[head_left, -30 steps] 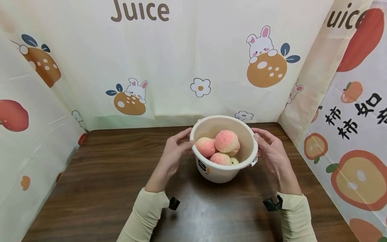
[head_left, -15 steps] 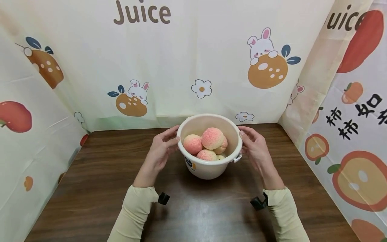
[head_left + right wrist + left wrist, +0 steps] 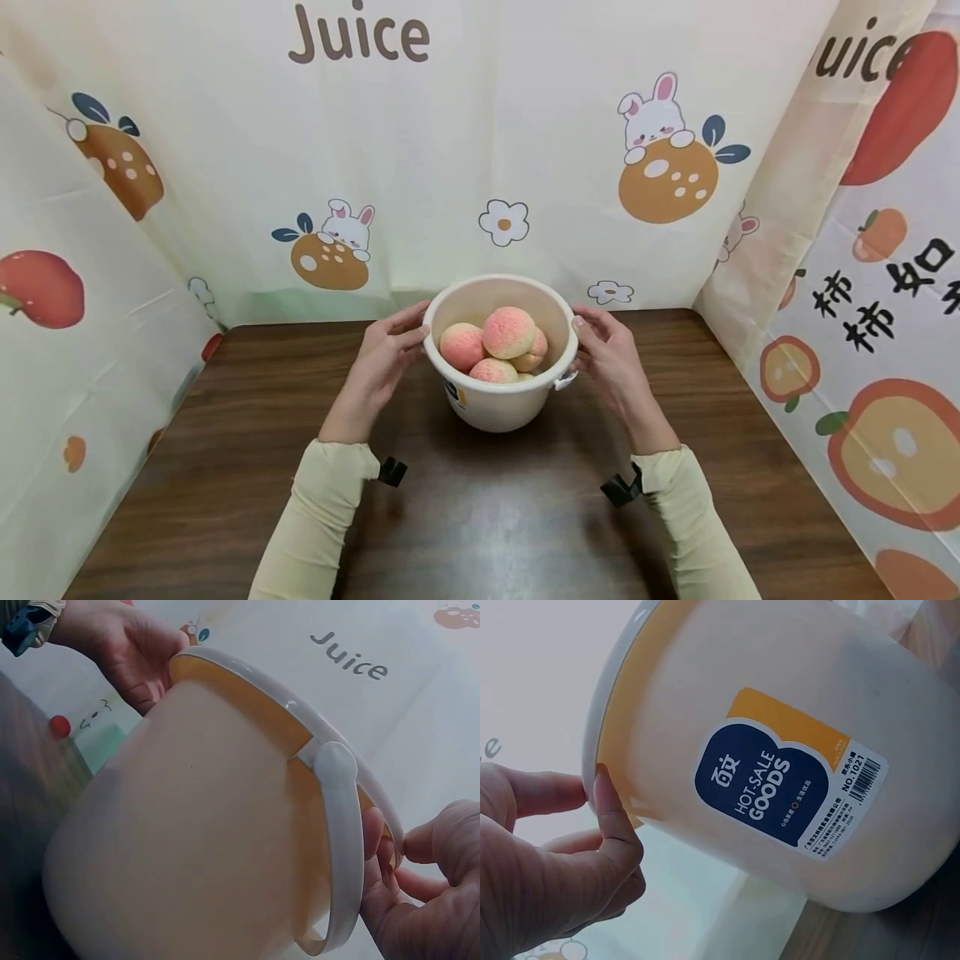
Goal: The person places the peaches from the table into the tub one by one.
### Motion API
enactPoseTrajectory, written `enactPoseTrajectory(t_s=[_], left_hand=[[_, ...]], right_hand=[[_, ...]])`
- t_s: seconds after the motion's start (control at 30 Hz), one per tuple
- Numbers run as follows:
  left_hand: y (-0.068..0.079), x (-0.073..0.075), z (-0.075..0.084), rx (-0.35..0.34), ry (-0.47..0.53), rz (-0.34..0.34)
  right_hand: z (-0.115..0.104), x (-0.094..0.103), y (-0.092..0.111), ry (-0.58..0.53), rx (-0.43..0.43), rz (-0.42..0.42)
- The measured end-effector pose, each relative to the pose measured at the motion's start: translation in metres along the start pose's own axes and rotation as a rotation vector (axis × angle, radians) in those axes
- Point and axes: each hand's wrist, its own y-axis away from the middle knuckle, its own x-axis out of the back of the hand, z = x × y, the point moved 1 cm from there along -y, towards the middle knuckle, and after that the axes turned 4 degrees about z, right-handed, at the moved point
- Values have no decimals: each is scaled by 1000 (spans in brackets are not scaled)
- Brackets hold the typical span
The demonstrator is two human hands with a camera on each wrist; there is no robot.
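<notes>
A cream plastic bucket (image 3: 498, 407) stands mid-table near the back edge, holding several pink-and-yellow peaches (image 3: 508, 332). My left hand (image 3: 378, 362) grips its rim on the left side; in the left wrist view the thumb and fingers of that hand (image 3: 570, 862) pinch the rim, close to a blue-and-orange label (image 3: 787, 776) on the wall. On the right side my right hand (image 3: 611, 358) holds the rim, with thumb and fingertips around the edge in the right wrist view. The bucket's white handle (image 3: 343, 847) hangs down beside the right fingers. Lower peaches are partly hidden by the front rim.
The dark wooden table (image 3: 487, 533) reaches back to a printed curtain (image 3: 450, 125) with rabbits, fruit and flowers. Similar printed cloths (image 3: 795, 275) close off the right and left sides. Black straps (image 3: 621, 490) sit at both wrists.
Both hands have moved the bucket to the left and slightly toward the back. Their grip on the rim stays the same, and the peaches remain inside.
</notes>
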Motion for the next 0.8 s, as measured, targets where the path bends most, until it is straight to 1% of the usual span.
enactPoseTrajectory(t_s=[0.23, 0.37, 0.47, 0.53, 0.63, 0.7, 0.8], left_hand=[[-14, 10, -1, 3, -7, 3], [-17, 15, -1, 25, 29, -7], [-18, 18, -3, 34, 46, -16], [-18, 18, -4, 30, 49, -20], [-17, 17, -5, 4, 23, -16], [-15, 18, -5, -11, -9, 0], [-8, 25, -6, -27, -91, 19]], right_hand=[[1, -9, -10, 6, 1, -11], [1, -13, -14, 5, 7, -11], [2, -15, -15, 26, 13, -12], [1, -14, -15, 91, 40, -14], [-1, -10, -14, 211, 107, -6], [-1, -5, -11, 283, 146, 9], [-1, 3, -6, 331, 185, 34]])
